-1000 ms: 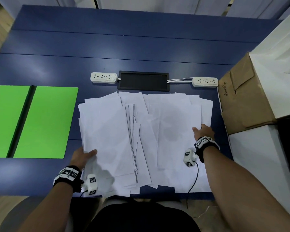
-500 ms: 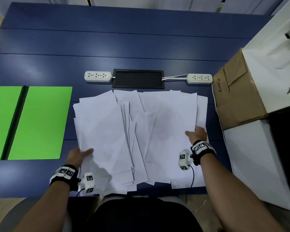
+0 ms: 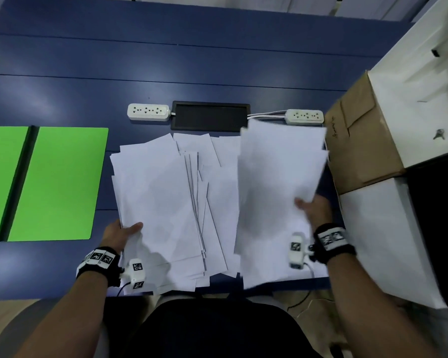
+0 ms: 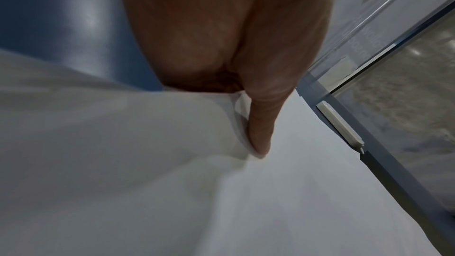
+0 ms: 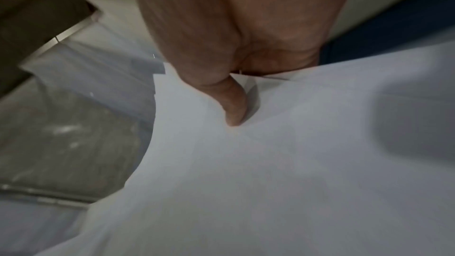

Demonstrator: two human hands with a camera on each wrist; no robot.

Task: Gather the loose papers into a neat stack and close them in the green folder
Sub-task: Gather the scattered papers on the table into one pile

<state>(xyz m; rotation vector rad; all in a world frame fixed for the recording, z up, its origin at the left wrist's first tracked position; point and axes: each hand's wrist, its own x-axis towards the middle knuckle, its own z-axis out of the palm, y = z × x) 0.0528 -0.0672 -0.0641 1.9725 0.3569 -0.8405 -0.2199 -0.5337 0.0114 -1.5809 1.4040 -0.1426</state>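
Several white papers point(image 3: 166, 202) lie fanned across the blue table point(image 3: 62, 94) in front of me. My left hand point(image 3: 124, 232) pinches the left edge of the left bunch, thumb point(image 4: 261, 129) on top, fingers hidden beneath. My right hand point(image 3: 312, 209) pinches the right bunch of papers point(image 3: 279, 171) at its right edge, thumb point(image 5: 234, 102) on top, and holds it raised off the table. The green folder point(image 3: 57, 184) lies open and flat at the left, apart from the papers.
Two white power strips point(image 3: 148, 112) point(image 3: 305, 116) flank a black cable hatch point(image 3: 210, 115) behind the papers. A brown cardboard box point(image 3: 360, 151) and a white cabinet point(image 3: 411, 81) stand close on the right. The table's near edge runs just under the papers' lower ends.
My right hand has slid to the right bunch's edge, gripped it and lifted it off the table. My left hand has stayed at the left bunch's edge.
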